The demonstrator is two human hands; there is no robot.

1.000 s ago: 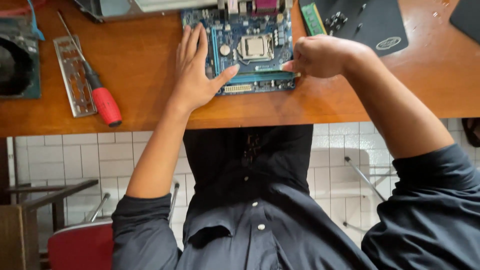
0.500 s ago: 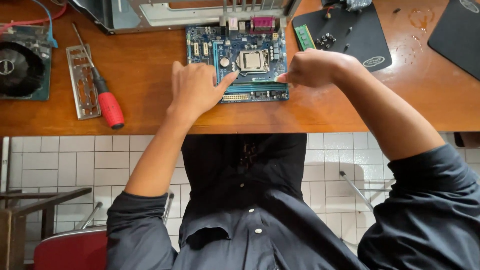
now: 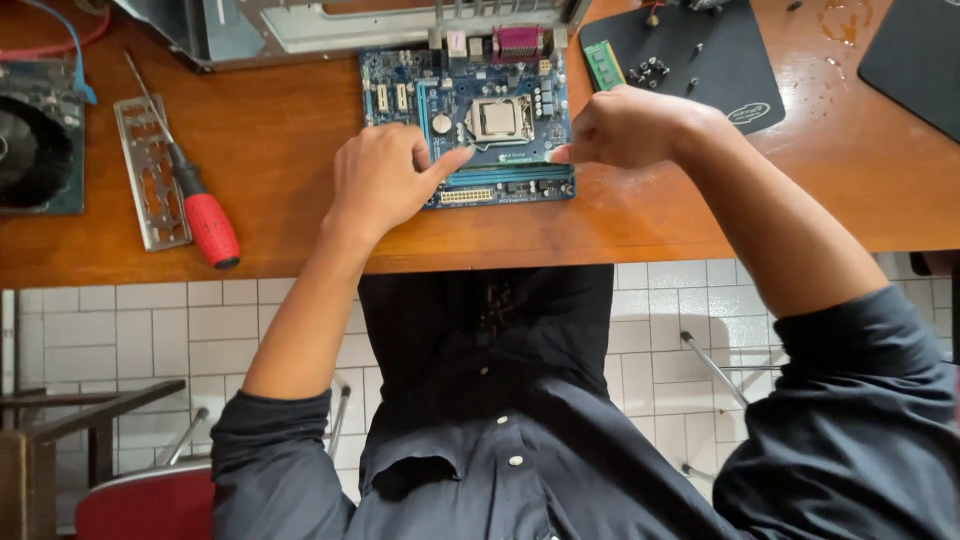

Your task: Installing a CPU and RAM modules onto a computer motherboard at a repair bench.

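Both hands have drawn in since the earlier frame: the left hand (image 3: pixel 385 180), flat on the board a second ago, is now curled, and the camera has dipped toward the desk edge.

Head view: circuit board (image 3: pixel 470 125) lies flat on the wooden desk (image 3: pixel 280 150), just below the metal case (image 3: pixel 330 25). Left hand, fingers bunched, thumb pressing the board's blue slots at its 7 o'clock. Right hand (image 3: pixel 625 125), fingers pressed together, pinches at the board's 4 o'clock edge; what it pinches I cannot tell. Screwdriver (image 3: pixel 195 200) and metal plate (image 3: pixel 150 170) lie at 9 o'clock, black mat (image 3: pixel 720 70) at 2 o'clock.

Judgement: step in hand is working the slot strip; next calls for even pressure from both ends.
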